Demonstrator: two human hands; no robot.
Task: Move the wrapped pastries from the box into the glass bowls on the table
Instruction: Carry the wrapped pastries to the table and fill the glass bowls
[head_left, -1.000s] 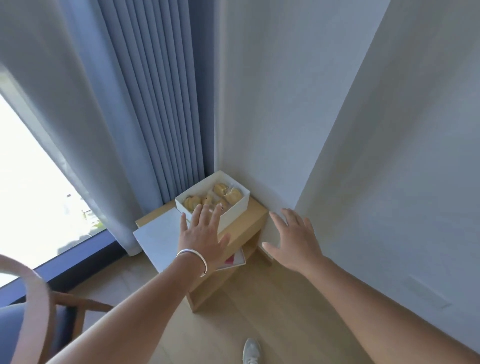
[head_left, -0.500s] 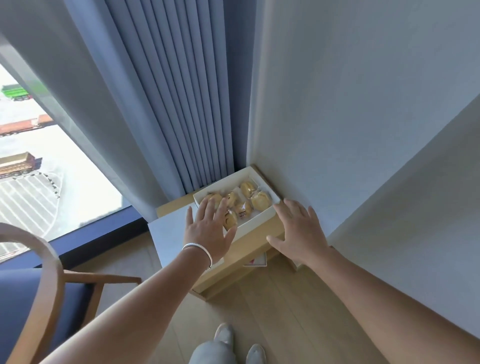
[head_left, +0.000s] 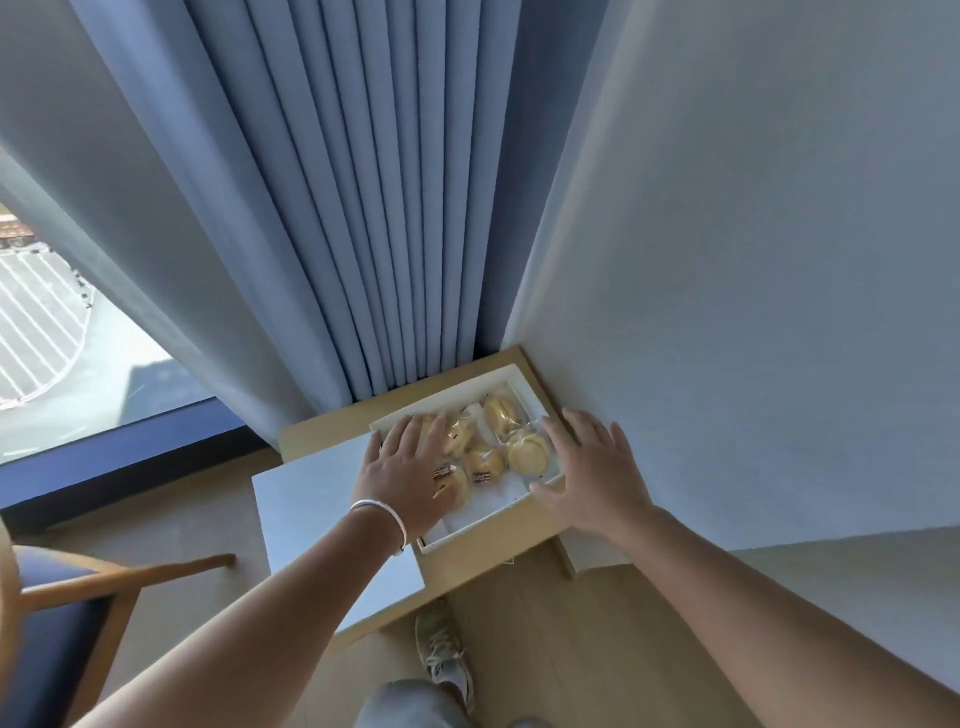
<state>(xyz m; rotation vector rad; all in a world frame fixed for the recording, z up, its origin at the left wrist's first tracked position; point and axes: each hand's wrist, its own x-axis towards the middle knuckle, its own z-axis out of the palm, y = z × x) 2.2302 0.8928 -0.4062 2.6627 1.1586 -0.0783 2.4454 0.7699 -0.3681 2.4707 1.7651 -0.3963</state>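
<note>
The left hand (head_left: 410, 475), a silver bangle (head_left: 382, 514) at its wrist, lies flat with straight, spread fingers over the left end of the box (head_left: 511, 512), covering the pastries there; it grips nothing, and whether the palm touches the wrappers cannot be told. The right hand (head_left: 592, 475) is likewise open, its fingers spread at the box's right rim, thumb toward the near right corner. Placed at both ends like this, the hands look set to grasp the whole box rather than pick one piece, probably because no glass bowls are in view here and the box must go to them first.

The pastries (head_left: 498, 441), pale yellow in clear wrappers, all sit inside the open white box, between the two hands. The box rests on a small wooden stand (head_left: 498, 551) pushed into the corner, against the wall (head_left: 753, 312) on the right and the blue curtain (head_left: 363, 208) at the far side. A flat white panel (head_left: 306, 493), likely the lid, lies just left of the box. A chair (head_left: 67, 597) stands near left, beside the window (head_left: 47, 338), and a shoe (head_left: 441, 654) shows below.
</note>
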